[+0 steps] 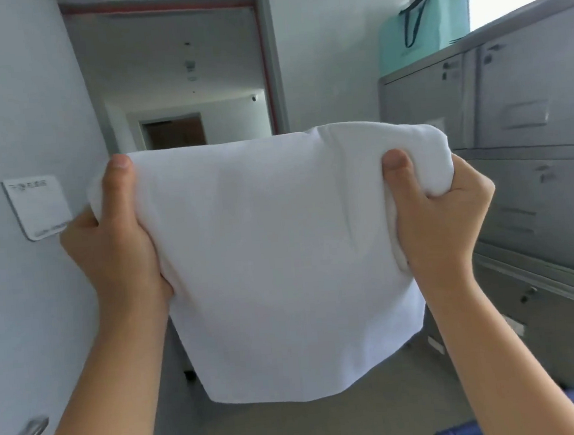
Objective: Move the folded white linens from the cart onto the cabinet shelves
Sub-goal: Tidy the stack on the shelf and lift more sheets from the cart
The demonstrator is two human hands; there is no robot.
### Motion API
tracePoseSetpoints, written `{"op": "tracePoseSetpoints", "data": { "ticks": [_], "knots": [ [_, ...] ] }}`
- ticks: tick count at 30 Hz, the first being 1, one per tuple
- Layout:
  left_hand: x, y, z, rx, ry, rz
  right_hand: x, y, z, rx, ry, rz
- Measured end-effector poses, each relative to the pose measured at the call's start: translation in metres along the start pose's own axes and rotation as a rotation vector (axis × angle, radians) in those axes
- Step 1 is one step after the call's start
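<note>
White folded linen (pixel 274 252) gripped by left hand (pixel 116 244) and right hand (pixel 440 219) (thumbs on top).

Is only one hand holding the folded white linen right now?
No, both hold it: the left hand grips the folded white linen at its left edge and the right hand grips its right edge.

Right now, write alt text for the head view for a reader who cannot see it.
Two hands, left hand and right hand, grip a folded white linen by its sides, held up before an open doorway. Grey metal cabinets stand to the right, with a teal bag on top.
</note>
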State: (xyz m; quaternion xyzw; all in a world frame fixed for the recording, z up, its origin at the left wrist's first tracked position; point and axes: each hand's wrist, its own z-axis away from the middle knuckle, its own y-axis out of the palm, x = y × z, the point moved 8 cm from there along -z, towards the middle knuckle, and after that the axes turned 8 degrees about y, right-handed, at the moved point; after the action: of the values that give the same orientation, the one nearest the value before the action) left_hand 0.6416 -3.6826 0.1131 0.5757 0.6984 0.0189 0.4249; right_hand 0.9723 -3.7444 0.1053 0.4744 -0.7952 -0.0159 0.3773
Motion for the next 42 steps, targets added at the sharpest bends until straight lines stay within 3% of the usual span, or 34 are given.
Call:
{"op": "tracePoseSetpoints", "data": {
  "ticks": [12, 22, 33, 42],
  "knots": [
    [0.098, 0.137, 0.056, 0.300, -0.288, 0.243, -0.002, -0.097, -0.011, -0.318, -0.091, 0.386],
    [0.138, 0.223, 0.125, 0.585, -0.570, 0.512, 0.025, -0.150, 0.022, -0.625, -0.163, 0.694],
    [0.106, 0.269, 0.253, 0.908, -0.837, 0.684, 0.090, -0.206, 0.090, -0.883, -0.207, 0.859],
    [0.040, 0.285, 0.332, 1.032, -0.910, 0.766, 0.149, -0.267, 0.113, -0.999, -0.230, 0.975]
  ]
}}
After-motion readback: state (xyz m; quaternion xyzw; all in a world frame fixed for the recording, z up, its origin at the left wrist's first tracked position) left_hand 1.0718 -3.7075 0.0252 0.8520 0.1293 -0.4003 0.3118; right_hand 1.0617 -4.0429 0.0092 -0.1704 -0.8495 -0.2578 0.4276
